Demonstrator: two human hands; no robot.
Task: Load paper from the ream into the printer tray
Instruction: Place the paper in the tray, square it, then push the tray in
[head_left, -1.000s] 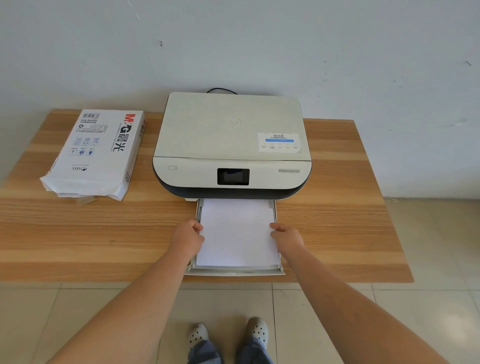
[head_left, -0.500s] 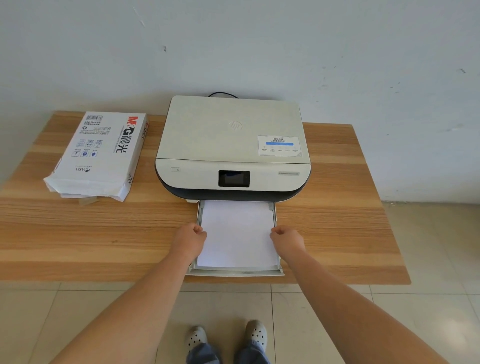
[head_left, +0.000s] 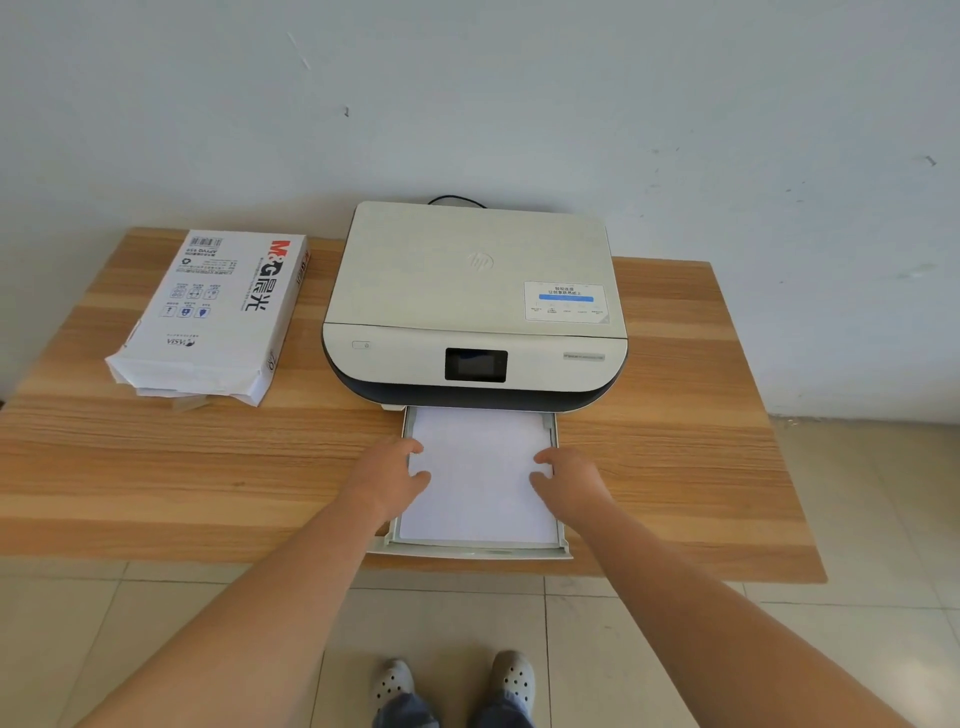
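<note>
Paper (head_left: 480, 475), a plain white stack, lies flat in the pulled-out printer tray (head_left: 562, 530), long axis running from the person toward the printer (head_left: 475, 306). Left hand (head_left: 387, 475) and right hand (head_left: 571, 480) rest loosely spread on its side edges, gripping nothing. Opened ream (head_left: 213, 317) sits left on the table (head_left: 675, 467).

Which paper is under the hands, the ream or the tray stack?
The tray stack: bare white sheets in the printer's pulled-out tray. The wrapped ream lies untouched, far left.
</note>
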